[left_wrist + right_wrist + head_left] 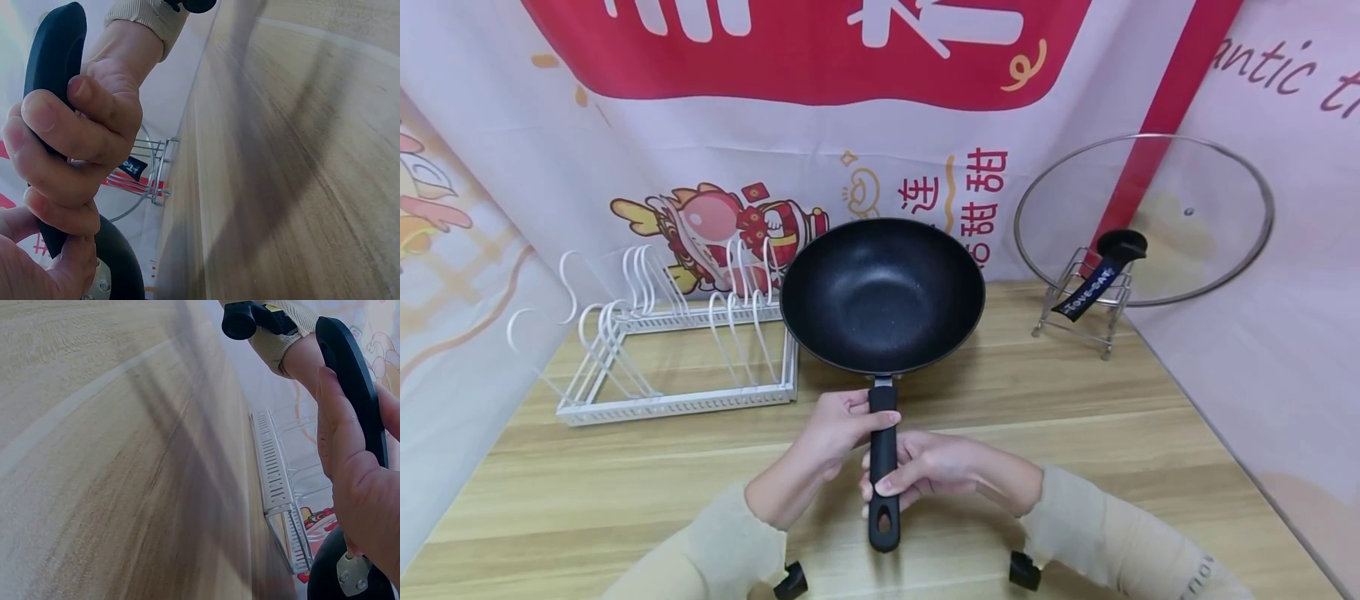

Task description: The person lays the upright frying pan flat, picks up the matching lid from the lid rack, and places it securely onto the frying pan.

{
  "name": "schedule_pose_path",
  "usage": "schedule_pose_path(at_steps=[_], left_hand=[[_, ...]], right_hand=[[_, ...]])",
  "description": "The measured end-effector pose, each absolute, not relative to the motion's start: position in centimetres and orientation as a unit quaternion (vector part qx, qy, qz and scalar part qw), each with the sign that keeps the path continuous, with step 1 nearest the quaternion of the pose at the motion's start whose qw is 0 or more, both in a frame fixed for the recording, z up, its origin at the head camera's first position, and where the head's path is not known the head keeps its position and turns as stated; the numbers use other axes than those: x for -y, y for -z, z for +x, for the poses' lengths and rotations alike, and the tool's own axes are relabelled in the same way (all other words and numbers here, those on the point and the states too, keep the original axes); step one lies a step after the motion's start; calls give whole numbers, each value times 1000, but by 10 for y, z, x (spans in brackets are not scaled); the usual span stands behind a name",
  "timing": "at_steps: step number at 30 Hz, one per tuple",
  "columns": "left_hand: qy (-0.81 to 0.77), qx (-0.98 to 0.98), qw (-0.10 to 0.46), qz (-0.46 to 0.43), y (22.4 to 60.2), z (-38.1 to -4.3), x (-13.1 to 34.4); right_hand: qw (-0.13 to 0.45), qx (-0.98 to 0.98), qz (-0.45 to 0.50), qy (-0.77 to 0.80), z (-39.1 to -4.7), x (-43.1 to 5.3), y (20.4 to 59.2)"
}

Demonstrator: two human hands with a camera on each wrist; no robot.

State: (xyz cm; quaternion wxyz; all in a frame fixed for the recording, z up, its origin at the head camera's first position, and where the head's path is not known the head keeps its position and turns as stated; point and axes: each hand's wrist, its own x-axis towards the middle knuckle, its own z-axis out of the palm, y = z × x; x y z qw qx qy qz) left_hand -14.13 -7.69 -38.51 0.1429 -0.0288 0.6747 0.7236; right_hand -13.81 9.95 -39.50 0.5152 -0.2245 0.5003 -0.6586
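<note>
A black wok (883, 292) with a long black handle (883, 450) is held in front of me, its hollow side tilted toward the head camera. My left hand (841, 429) grips the handle near the bowl, thumb across its top. Lower down, close to the hanging hole, my right hand (934, 467) holds the same handle with its fingers wrapped beneath. In the left wrist view the curled fingers of the right hand (75, 144) show around the handle, which is raised above the wooden table (281, 156). Metal rivets join handle and wok in the right wrist view.
Left of the wok stands a white rack (677, 406) with curved upright hoops. At the back right, a glass lid (1202, 242) with a black knob and a dark tag leans in a small wire stand (1108, 333). Printed cloth (850, 125) hangs behind and on both sides.
</note>
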Motion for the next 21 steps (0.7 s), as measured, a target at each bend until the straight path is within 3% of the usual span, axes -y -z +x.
schedule_pose_path(at_steps=[21], left_hand=[[-719,-678,151,-30,394,-138,75]], right_hand=[[515,-493,-209,669,-132,-101,402]])
